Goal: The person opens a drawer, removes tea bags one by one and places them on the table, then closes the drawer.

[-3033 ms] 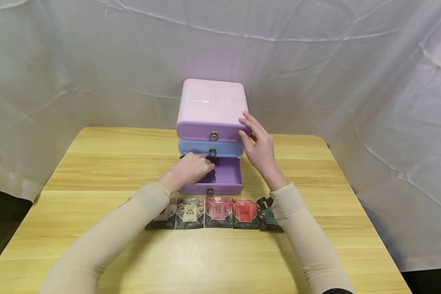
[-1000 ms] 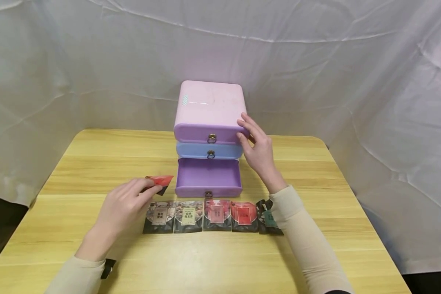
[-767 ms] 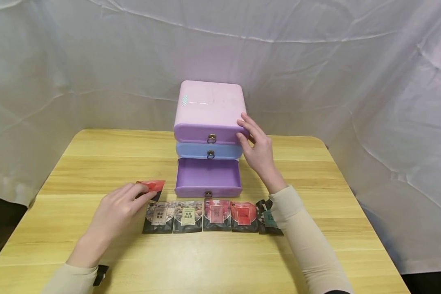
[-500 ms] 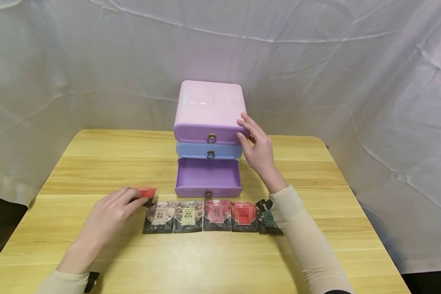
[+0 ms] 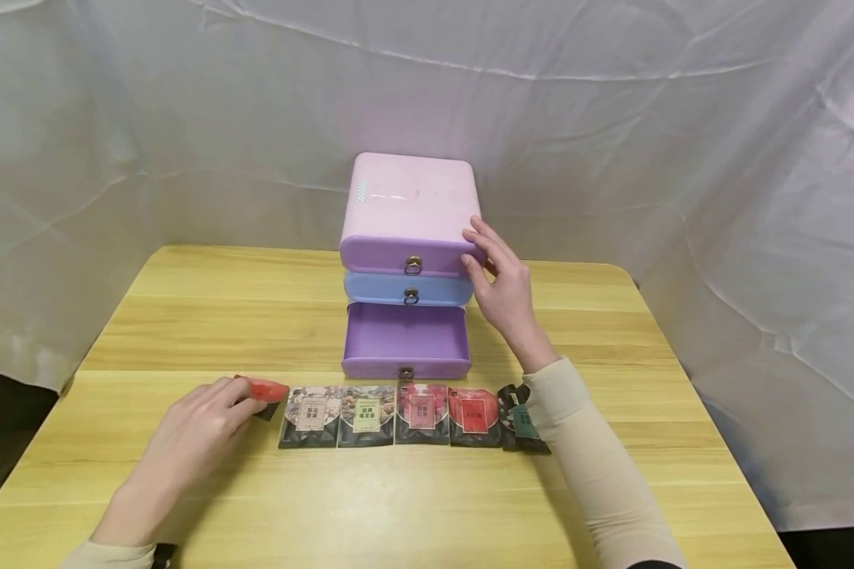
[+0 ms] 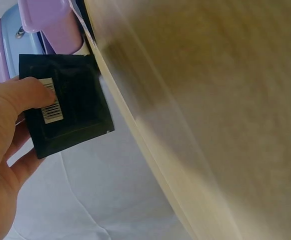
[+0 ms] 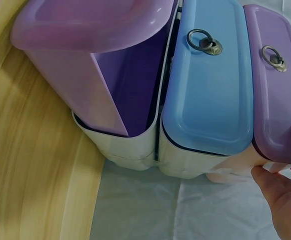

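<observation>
head view first: i see the wooden table [image 5: 185, 316] spanning the frame, with the three-drawer box [image 5: 409, 201] standing at the middle of its far edge. the box's top drawer [image 5: 406, 257] and blue middle drawer [image 5: 407, 289] are closed, while the purple bottom drawer [image 5: 406, 341] is pulled out toward me. my right hand [image 5: 501, 280] rests against the right front corner of the top drawer, fingers spread and nearly straight, fingertips touching the plastic; the right wrist view shows the same touch from below [image 7: 285, 200]. my left hand [image 5: 192, 427] is low over the near-left part of the table, thumb and fingers pinching a small red sachet [image 5: 263, 391] by its edge. from the left wrist view, the sachet's black back with a barcode [image 6: 68, 105] faces the camera, the thumb pressed on it. the sachet sits just beside the left end of a row of five sachets [image 5: 413, 415] lying flat between the open drawer and the near edge; i cannot tell whether it touches the table.
</observation>
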